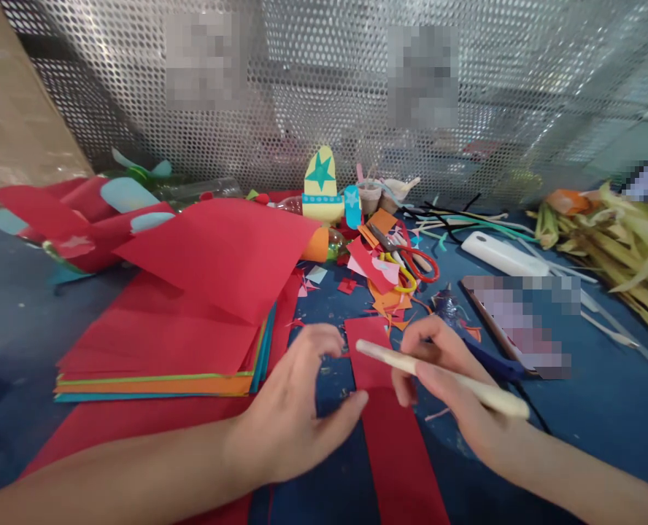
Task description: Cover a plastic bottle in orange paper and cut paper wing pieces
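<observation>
My right hand (460,394) is closed around a cream-white pen-like stick (438,379), its thin, paler end pointing left. Under that stick lies a long strip of red paper (400,452), running from the middle of the table to the front edge. Just left of the strip hovers my left hand (296,408), thumb and curved fingers apart, holding nothing. A stack of coloured paper sheets (154,328), red on top with green, orange and blue edges below, lies beyond my left forearm. More red paper (83,430) is spread beneath that forearm.
Red-handled scissors (419,264) and yellow-handled scissors (403,275) lie among paper scraps. Right of them are a phone (513,324), a white bar-shaped object (504,254), a dark blue glue gun (488,357) and dried husks (619,240). Decorated paper-and-bottle crafts (322,189) stand before perforated metal (324,87).
</observation>
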Demonstrator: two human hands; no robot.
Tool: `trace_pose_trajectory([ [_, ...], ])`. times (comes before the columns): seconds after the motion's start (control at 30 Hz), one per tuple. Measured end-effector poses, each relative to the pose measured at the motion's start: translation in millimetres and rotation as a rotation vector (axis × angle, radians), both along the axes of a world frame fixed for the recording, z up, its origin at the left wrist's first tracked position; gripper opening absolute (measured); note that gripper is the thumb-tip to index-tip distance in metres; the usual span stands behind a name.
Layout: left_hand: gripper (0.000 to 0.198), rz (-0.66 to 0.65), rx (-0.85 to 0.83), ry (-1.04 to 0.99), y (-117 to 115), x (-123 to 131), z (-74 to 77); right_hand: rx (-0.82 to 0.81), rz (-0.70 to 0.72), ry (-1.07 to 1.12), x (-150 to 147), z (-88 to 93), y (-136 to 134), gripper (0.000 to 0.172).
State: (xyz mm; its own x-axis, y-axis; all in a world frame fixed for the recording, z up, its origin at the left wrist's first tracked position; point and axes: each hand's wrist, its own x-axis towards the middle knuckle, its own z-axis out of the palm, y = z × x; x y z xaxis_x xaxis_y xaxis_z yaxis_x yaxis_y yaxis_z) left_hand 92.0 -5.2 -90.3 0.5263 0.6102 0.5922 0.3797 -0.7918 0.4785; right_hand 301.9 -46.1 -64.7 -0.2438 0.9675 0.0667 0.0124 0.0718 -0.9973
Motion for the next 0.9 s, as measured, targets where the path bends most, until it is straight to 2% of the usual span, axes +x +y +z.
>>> trace_pose_trajectory([
  [0.07, 0.029, 0.051, 0.016, 0.017, 4.3, -1.1, 3.4, -0.078, 0.014, 0.127, -8.5, -6.2, 8.7, 0.02],
  [0.1, 0.027, 0.028, 0.014, 0.064, 6.3, -1.0, 4.3, -0.108, 0.04, 0.157, -10.9, -10.3, 11.5, 0.023],
  [0.2, 0.011, -0.155, 0.003, 0.223, 9.8, 1.6, 2.9, -0.188, 0.119, 0.169, -12.5, -22.3, 12.4, 0.027],
  [0.27, 0.018, -0.217, 0.067, 0.284, 9.3, 4.1, -0.8, -0.212, 0.144, 0.149, -10.9, -28.0, 9.0, 0.024],
  [0.37, 0.025, -0.186, 0.186, 0.338, 5.2, 7.0, -7.3, -0.206, 0.153, 0.097, -8.1, -33.6, 3.9, 0.02],
  [0.43, 0.027, -0.177, 0.198, 0.369, 2.1, 8.2, -9.8, -0.191, 0.14, 0.062, -7.3, -36.8, 2.2, 0.019],
  [0.63, 0.031, -0.188, 0.155, 0.387, 0.3, 10.4, -6.7, -0.194, 0.167, 0.068, -9.5, -38.2, 2.4, 0.019],
  [0.8, 0.03, -0.244, -0.016, 0.382, 2.1, 9.2, 1.5, -0.215, 0.185, 0.121, -10.7, -32.2, 4.9, 0.023],
  [0.9, 0.029, -0.27, -0.077, 0.376, 2.1, 8.1, 6.0, -0.204, 0.182, 0.081, -9.2, -31.4, 4.7, 0.023],
])
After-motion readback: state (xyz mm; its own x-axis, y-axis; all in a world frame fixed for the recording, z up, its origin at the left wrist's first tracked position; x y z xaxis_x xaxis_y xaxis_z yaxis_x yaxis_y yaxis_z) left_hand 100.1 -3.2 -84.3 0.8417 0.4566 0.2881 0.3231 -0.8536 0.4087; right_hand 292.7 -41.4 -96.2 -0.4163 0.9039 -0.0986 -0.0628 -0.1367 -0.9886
